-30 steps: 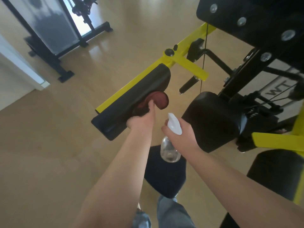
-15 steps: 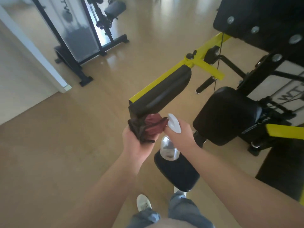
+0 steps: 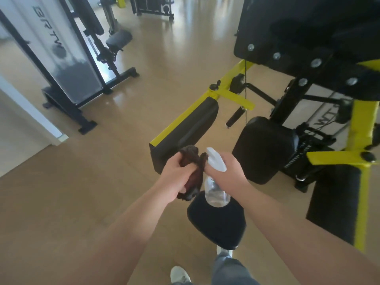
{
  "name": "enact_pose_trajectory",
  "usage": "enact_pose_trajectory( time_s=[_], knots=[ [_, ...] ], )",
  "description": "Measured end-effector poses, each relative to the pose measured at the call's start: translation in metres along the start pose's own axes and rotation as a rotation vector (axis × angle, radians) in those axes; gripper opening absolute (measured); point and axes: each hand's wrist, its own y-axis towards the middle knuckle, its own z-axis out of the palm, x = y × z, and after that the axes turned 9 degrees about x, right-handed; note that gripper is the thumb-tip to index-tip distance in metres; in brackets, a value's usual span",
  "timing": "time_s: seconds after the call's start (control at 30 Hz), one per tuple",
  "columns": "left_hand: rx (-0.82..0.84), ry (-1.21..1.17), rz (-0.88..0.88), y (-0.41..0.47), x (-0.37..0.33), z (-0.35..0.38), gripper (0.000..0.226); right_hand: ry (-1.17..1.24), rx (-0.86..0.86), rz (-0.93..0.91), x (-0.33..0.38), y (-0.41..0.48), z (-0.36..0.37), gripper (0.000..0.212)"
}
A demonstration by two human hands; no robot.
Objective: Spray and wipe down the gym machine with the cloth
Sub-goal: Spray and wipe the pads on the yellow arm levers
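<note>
The black and yellow gym machine (image 3: 232,93) fills the right half of the view. Its long black arm pad (image 3: 185,130) on a yellow bar points toward me. My left hand (image 3: 174,177) grips a bunched dark red cloth (image 3: 192,161) at the pad's near end. My right hand (image 3: 226,171) holds a clear spray bottle (image 3: 214,192) with a white trigger head (image 3: 214,159), right beside the cloth. A small black seat pad (image 3: 218,225) lies below both hands.
A larger black pad (image 3: 265,149) sits to the right of the arm pad, with a black handle (image 3: 234,119) and cable behind. Another machine (image 3: 67,64) with a white panel stands at the back left on the wooden floor. My shoes and jeans show at the bottom.
My left hand has drawn the cloth along the arm pad to its near end and slightly off it. The view has tilted up. My right hand still holds the bottle.
</note>
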Motion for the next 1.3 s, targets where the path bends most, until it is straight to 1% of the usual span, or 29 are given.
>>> enact_pose_trajectory(
  time_s=[0.03, 0.07, 0.1, 0.13, 0.2, 0.23, 0.27, 0.3, 0.37, 0.43, 0.5, 0.57, 0.63, 0.73, 0.8, 0.93, 1.03, 1.13, 1.3],
  knots=[
    [-0.058, 0.224, 0.086, 0.007, -0.002, -0.003, 0.019, -0.019, -0.046, 0.045, 0.002, 0.000, -0.003, 0.025],
    [-0.173, 0.537, 0.184, 0.010, -0.005, -0.004, 0.013, -0.010, -0.084, 0.088, 0.000, 0.000, -0.007, 0.029],
    [-0.256, 0.786, 0.313, 0.020, -0.004, -0.008, 0.012, 0.020, -0.114, 0.127, -0.001, -0.001, -0.009, 0.032],
    [-0.280, 0.983, 0.455, 0.028, -0.005, -0.011, 0.018, 0.064, -0.133, 0.161, -0.005, 0.000, -0.012, 0.033],
    [-0.188, 1.382, 0.690, 0.049, -0.007, -0.013, 0.037, 0.124, -0.174, 0.196, -0.014, 0.002, -0.018, 0.031],
    [-0.135, 1.594, 0.735, 0.060, -0.009, -0.011, 0.046, 0.127, -0.192, 0.204, -0.015, 0.004, -0.023, 0.029],
    [-0.111, 1.795, 0.773, 0.073, -0.011, -0.010, 0.050, 0.112, -0.184, 0.218, -0.019, 0.007, -0.027, 0.027],
    [-0.116, 1.993, 0.758, 0.082, -0.016, -0.011, 0.049, 0.090, -0.168, 0.227, -0.020, 0.008, -0.029, 0.025],
    [-0.119, 2.255, 0.669, 0.097, -0.026, -0.012, 0.042, 0.062, -0.155, 0.221, -0.021, 0.014, -0.032, 0.029],
    [-0.081, 2.438, 0.607, 0.115, -0.029, -0.007, 0.049, 0.023, -0.148, 0.200, -0.024, 0.025, -0.039, 0.022],
    [-0.125, 2.510, 0.637, 0.130, -0.032, -0.001, 0.051, 0.009, -0.111, 0.182, -0.022, 0.035, -0.044, 0.024],
    [-0.179, 2.453, 0.699, 0.158, -0.039, 0.008, 0.052, 0.023, -0.084, 0.192, -0.022, 0.052, -0.050, 0.025],
    [-0.228, 2.419, 0.703, 0.184, -0.049, 0.020, 0.053, 0.046, -0.064, 0.199, -0.021, 0.069, -0.055, 0.025],
    [-0.234, 2.397, 0.729, 0.211, -0.068, 0.040, 0.051, 0.055, -0.040, 0.179, -0.025, 0.088, -0.063, 0.022],
    [-0.208, 2.394, 0.666, 0.226, -0.077, 0.051, 0.051, 0.075, -0.031, 0.170, -0.027, 0.097, -0.070, 0.026],
    [-0.129, 2.435, 0.513, 0.248, -0.096, 0.067, 0.057, 0.105, -0.012, 0.194, -0.033, 0.109, -0.078, 0.024],
    [-0.139, 2.346, 0.480, 0.256, -0.107, 0.073, 0.053, 0.075, -0.013, 0.174, -0.035, 0.113, -0.081, 0.026],
    [-0.099, 2.299, 0.516, 0.248, -0.101, 0.068, 0.045, 0.079, -0.048, 0.186, -0.035, 0.111, -0.081, 0.025],
    [0.091, 2.406, 0.679, 0.217, -0.077, 0.035, 0.040, 0.123, -0.138, 0.242, -0.035, 0.099, -0.066, 0.019]
  ],
)
